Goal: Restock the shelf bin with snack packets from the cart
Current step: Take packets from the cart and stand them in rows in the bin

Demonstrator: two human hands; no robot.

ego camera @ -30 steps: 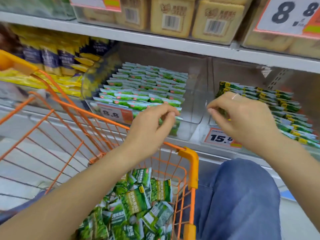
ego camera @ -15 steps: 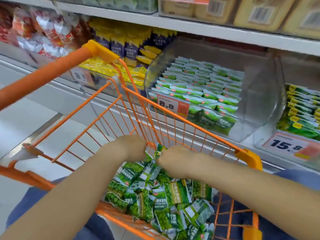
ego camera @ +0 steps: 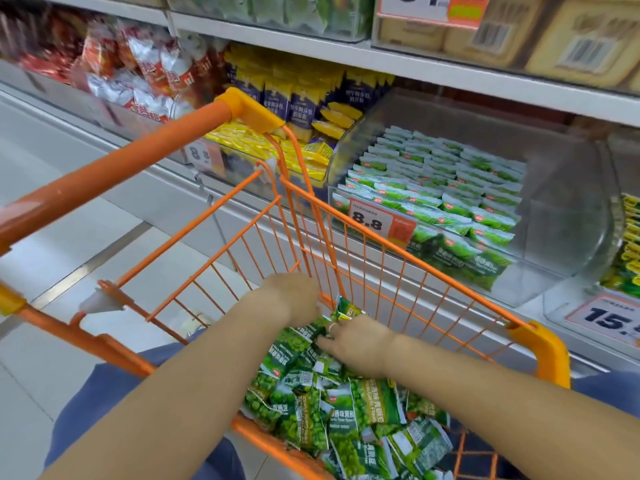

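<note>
reaching into cart, both hands among snack packets; right hand, left hand.

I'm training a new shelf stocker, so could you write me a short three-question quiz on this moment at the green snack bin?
1. True or false: both hands are down in the orange cart among the green snack packets.
2. What price shows on the tag at the front of the clear shelf bin that holds the same green packets?
3. Which goods fill the bin to the left of the green one? A) red and silver bags B) yellow and blue packets C) beige boxes

Key
1. True: the left hand and right hand are both in the pile, and a packet sticks up between them.
2. 8.8
3. B
</note>
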